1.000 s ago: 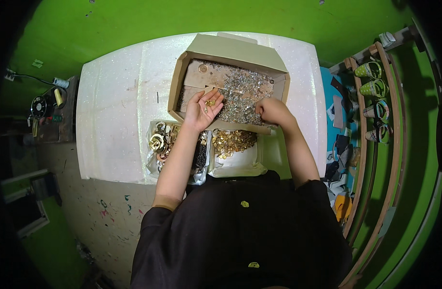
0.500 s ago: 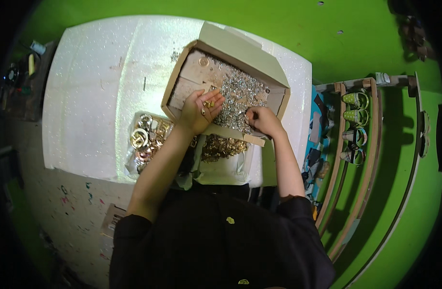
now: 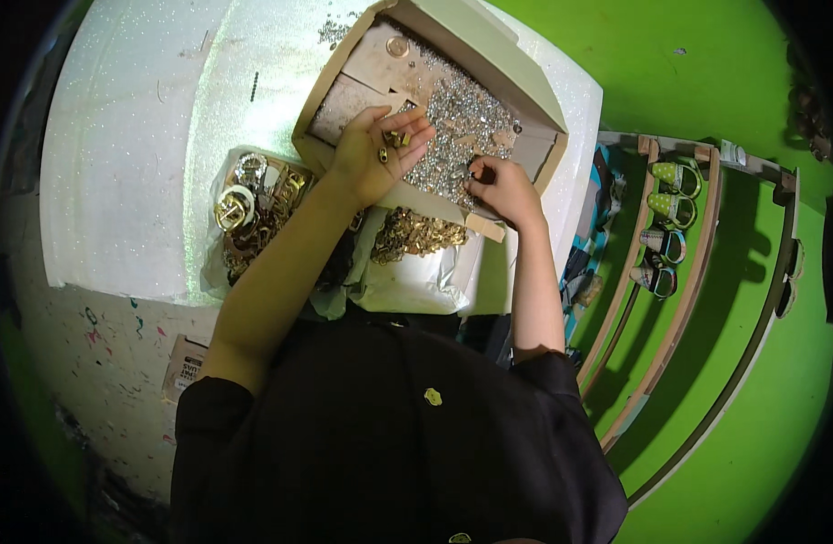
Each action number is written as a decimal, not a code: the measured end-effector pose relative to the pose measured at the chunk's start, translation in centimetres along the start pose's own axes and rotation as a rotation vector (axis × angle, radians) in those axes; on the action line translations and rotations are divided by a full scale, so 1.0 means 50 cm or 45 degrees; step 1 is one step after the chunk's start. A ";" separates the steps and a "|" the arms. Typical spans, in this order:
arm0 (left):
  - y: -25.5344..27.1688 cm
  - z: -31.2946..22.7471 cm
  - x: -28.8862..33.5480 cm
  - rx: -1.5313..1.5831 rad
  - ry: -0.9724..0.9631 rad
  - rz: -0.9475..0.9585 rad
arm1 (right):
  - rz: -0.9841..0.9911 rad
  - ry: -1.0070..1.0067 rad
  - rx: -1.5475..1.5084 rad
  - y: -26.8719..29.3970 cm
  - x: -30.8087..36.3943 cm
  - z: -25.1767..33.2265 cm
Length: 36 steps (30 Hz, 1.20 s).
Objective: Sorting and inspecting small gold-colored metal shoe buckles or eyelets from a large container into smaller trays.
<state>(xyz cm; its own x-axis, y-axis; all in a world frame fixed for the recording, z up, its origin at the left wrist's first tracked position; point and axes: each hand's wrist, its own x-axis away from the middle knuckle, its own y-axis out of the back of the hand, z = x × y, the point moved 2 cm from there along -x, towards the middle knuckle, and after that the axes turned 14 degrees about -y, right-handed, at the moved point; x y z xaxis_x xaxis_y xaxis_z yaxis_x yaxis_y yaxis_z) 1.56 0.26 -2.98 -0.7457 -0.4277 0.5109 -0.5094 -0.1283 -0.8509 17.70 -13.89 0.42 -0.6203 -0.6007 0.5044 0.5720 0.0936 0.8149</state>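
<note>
My left hand (image 3: 366,163) is turned palm up over a cardboard box (image 3: 337,77), its fingers stretched out. On that palm it holds a few small gold metal pieces (image 3: 395,139). Inside the box lies a layer of tiny silvery beads or studs (image 3: 457,118). My right hand (image 3: 507,190) is closed in a pinch low at the box's right side, just over the silvery bits; whatever its fingertips hold is too small to make out. Below the box, a heap of small gold pieces (image 3: 421,234) rests in a white-lined tray (image 3: 407,290).
Left of my forearm stands a container of gold and silver buckles and rings (image 3: 253,204). Everything sits on a glittery white tabletop (image 3: 126,163). To the right, a wooden rack (image 3: 693,344) holds several small shoes (image 3: 675,208) against the green wall (image 3: 743,408).
The view has shifted, so the table and box sit higher in the picture. Both hands stay at nearly the same places over the box, the left still carrying the gold pieces.
</note>
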 end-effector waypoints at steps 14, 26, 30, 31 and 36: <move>0.001 -0.005 0.004 -0.031 -0.087 0.058 | 0.160 0.100 -0.236 -0.016 -0.006 -0.029; 0.007 -0.010 -0.003 -0.006 -0.128 0.048 | 0.129 0.043 0.085 -0.025 -0.001 -0.021; 0.006 -0.011 -0.003 0.013 -0.123 0.058 | 0.135 0.101 0.119 -0.028 -0.003 -0.025; 0.006 -0.010 -0.003 0.016 -0.126 0.054 | 0.109 0.117 0.053 -0.028 -0.002 -0.026; 0.007 -0.010 -0.004 0.014 -0.130 0.049 | 0.086 0.138 -0.166 -0.019 -0.002 -0.026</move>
<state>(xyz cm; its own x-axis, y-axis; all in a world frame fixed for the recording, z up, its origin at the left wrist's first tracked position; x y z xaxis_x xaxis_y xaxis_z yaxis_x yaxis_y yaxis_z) 1.31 0.74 -3.30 -0.7167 -0.5215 0.4631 -0.4759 -0.1197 -0.8713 17.92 -14.95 -0.80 -0.5204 -0.6794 0.5173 0.6798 0.0371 0.7325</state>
